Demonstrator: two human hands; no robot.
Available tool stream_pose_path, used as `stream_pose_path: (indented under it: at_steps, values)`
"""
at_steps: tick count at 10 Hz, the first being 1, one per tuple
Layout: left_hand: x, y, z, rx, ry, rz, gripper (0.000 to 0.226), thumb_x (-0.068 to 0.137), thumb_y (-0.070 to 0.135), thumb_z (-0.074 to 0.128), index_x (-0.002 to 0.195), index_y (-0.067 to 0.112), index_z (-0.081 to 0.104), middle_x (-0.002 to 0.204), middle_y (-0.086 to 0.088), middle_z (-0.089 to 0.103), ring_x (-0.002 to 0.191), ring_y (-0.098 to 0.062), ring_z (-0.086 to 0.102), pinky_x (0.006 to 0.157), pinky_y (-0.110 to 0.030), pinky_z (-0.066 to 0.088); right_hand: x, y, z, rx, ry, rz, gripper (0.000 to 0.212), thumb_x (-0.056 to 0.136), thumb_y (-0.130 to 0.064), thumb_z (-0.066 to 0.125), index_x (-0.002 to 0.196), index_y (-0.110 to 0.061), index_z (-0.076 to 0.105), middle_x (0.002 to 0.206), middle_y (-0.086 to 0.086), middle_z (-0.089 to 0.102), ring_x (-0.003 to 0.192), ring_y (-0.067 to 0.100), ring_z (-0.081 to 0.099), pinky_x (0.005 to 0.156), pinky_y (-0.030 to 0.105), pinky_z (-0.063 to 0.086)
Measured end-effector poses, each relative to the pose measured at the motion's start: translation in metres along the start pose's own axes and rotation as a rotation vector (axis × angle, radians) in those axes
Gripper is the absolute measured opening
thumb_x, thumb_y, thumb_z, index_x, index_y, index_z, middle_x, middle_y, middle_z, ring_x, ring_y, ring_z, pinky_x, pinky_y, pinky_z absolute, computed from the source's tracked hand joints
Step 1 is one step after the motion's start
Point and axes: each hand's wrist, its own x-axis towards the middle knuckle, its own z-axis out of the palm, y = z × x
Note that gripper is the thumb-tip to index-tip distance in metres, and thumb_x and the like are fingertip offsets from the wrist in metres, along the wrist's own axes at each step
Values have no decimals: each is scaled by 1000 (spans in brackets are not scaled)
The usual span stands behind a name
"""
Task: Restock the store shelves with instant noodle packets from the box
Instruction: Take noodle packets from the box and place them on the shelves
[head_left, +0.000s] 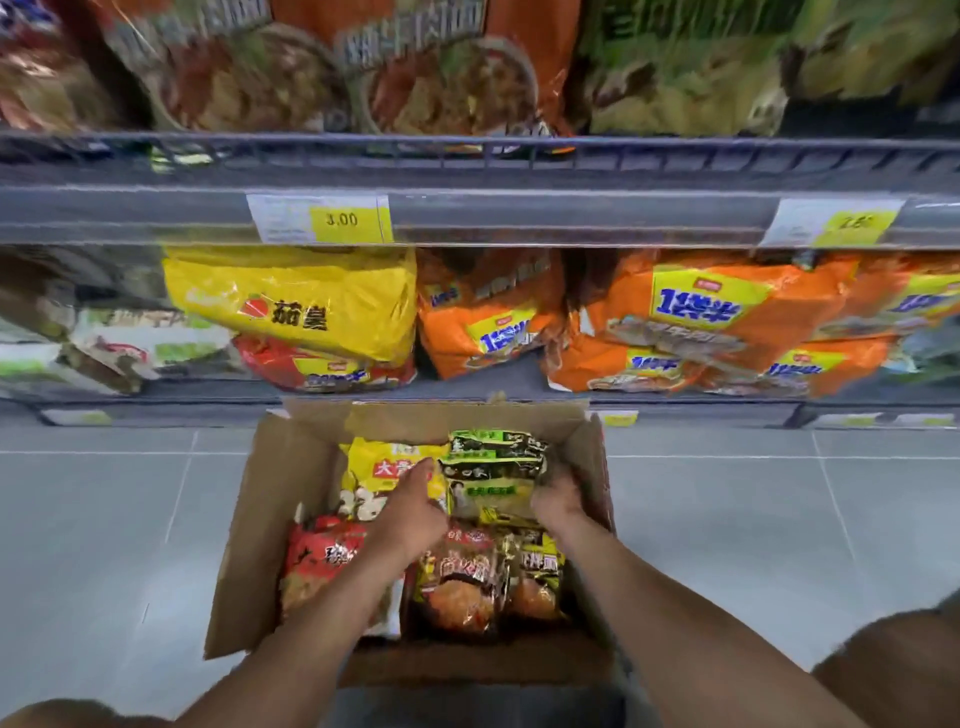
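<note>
In the open cardboard box (244, 545) on the floor, five noodle packets are counted: a red packet (322, 561), a brown packet (462, 582), a yellow-black packet (537, 566), a yellow packet (379, 478) and, farthest, a crinkled green-and-black packet (493, 467). Its right edge is clasped by the right grip (558, 499). The left grip (410, 512) is curled at its left edge, and whether it holds cannot be told. Beyond, orange packets (717, 322) are stacked on the shelf (483, 387).

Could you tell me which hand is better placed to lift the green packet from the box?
Probably the right hand: its fingers curl round the right edge of the green packet, while the left hand lies over the neighbouring yellow packet.
</note>
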Motion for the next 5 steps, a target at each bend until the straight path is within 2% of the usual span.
stream_pose_path:
  at_steps: [1, 2, 3, 4, 5]
  values:
    - [31, -11, 11, -147, 19, -82, 71, 95, 4, 51, 159, 16, 22, 162, -4, 30, 125, -26, 55, 83, -24, 49, 34, 9, 20, 154, 62, 8, 47, 96, 3, 47, 141, -6, 45, 137, 14, 55, 125, 33, 53, 92, 28, 42]
    - [55, -14, 20, -304, 1, -133, 80, 90, 8, 67, 156, 18, 24, 157, -9, 37, 129, -29, 51, 100, -39, 49, 49, 10, 29, 291, 100, 19, 54, 95, 3, 40, 144, -21, 45, 134, 7, 57, 118, 30, 56, 92, 30, 44]
    - [64, -10, 28, -363, -26, -134, 83, 87, 11, 74, 155, 20, 27, 154, -15, 40, 106, -21, 57, 70, -25, 51, 53, 9, 28, 259, 119, -15, 56, 97, -8, 48, 150, -21, 38, 141, 8, 55, 123, 31, 55, 103, 38, 45]
    - [70, -15, 36, -265, -32, -87, 74, 87, 12, 75, 150, 17, 38, 141, -11, 53, 65, -3, 53, 48, -13, 39, 50, 12, 23, 69, 249, -201, 55, 97, -13, 56, 149, -18, 40, 146, 6, 52, 130, 29, 53, 113, 37, 40]
    - [68, -23, 38, -79, -45, 36, 59, 83, 18, 80, 137, 17, 55, 129, -6, 56, 78, -7, 57, 55, -11, 39, 46, 9, 18, -142, 353, -434, 43, 95, -10, 56, 138, -13, 54, 140, 7, 57, 123, 24, 59, 109, 29, 42]
